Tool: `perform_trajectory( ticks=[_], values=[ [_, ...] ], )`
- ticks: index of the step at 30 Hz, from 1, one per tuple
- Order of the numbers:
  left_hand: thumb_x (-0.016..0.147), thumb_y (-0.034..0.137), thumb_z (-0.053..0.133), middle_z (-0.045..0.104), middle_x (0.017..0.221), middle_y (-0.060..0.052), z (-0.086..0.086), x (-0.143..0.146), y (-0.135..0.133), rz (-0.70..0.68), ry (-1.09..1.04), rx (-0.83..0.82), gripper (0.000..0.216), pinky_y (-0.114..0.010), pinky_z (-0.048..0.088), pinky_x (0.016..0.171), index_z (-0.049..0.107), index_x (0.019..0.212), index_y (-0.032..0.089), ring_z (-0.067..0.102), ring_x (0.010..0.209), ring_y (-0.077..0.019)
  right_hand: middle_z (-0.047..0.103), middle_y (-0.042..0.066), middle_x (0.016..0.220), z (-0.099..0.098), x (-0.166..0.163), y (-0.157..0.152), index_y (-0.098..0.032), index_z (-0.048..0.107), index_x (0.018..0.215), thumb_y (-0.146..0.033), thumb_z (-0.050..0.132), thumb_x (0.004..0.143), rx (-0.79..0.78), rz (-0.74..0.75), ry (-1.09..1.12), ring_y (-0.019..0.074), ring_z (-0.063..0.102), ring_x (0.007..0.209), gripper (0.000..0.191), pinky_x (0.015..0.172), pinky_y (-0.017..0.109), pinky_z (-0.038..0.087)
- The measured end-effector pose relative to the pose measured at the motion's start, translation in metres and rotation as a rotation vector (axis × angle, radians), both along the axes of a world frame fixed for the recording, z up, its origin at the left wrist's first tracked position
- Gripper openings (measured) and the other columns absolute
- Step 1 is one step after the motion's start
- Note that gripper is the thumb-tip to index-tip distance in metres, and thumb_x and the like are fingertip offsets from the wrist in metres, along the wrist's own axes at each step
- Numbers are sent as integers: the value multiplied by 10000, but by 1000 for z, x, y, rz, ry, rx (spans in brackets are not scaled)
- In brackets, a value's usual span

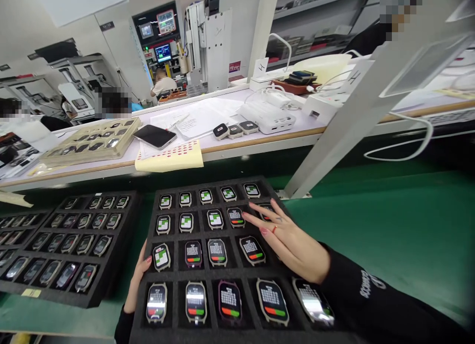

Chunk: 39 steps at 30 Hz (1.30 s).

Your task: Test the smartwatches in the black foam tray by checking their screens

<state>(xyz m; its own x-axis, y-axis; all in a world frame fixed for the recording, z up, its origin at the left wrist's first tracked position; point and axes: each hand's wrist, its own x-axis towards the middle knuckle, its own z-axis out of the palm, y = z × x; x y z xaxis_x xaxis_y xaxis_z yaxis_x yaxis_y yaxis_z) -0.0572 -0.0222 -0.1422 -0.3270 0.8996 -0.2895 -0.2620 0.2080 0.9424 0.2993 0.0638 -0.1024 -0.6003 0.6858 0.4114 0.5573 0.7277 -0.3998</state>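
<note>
A black foam tray [174, 275] holds rows of smartwatches with lit screens. My left hand [139, 272] grips its left edge, thumb on the rim and the other fingers mostly hidden. My right hand [297, 245] reaches over the right side, fingers stretched apart and holding nothing. Its fingertips are at a smartwatch [236, 217] in the second row; whether they touch the screen I cannot tell. That screen has a red and green bar, like the smartwatch [252, 250] below it. Top-row screens, such as on this smartwatch [205, 196], show green and white blocks. My right hand partly covers another watch.
More foam trays of watches [92, 279] lie to the left on the green surface [371, 220]. Behind is a raised shelf with a phone [155, 136], papers, a white charging box [269, 119] and a beige tray [126, 141]. A slanted metal post [334, 126] stands at right. People sit farther back.
</note>
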Motion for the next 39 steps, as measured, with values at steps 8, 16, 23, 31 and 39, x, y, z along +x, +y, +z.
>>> perform_trajectory(
  ticks=[8,16,23,31,39],
  values=[
    [585,475,762,659,1264,61,-8,0,3,17,-170,-41,743,-466,444,1074,571,1299,399,465,1318,-363,543,96,1351,-8,-7,-2,-100,404,1465,-114,255,1021,17,51,-57,290,276,1391,469,1150,647,154],
    [657,483,737,603,1312,151,-19,-8,1,21,-120,-9,629,-395,362,1155,582,1267,470,377,1389,-300,584,108,1300,-8,4,-3,-107,487,1377,-114,261,1027,124,-105,91,273,362,1352,417,1162,610,146],
    [606,443,784,665,1247,86,-23,-17,2,29,-235,-52,688,-391,367,1144,599,1268,419,452,1335,-312,674,101,1147,-14,23,-8,-142,638,1167,-135,326,1029,267,-367,234,332,544,1195,341,1099,658,252],
    [523,441,824,649,1277,74,-35,-27,8,68,-255,-70,704,-428,347,1154,654,1205,391,434,1344,-347,709,58,1052,-19,24,-7,-186,705,910,-173,346,1024,227,-379,206,376,573,1145,377,1067,712,257],
    [586,411,807,630,1303,90,-15,-12,3,84,-232,-50,648,-378,313,1175,646,1213,398,389,1381,-308,646,16,1211,-22,31,-12,-280,607,1272,-207,309,1060,69,-381,356,297,521,1227,372,1119,657,223]
  ],
)
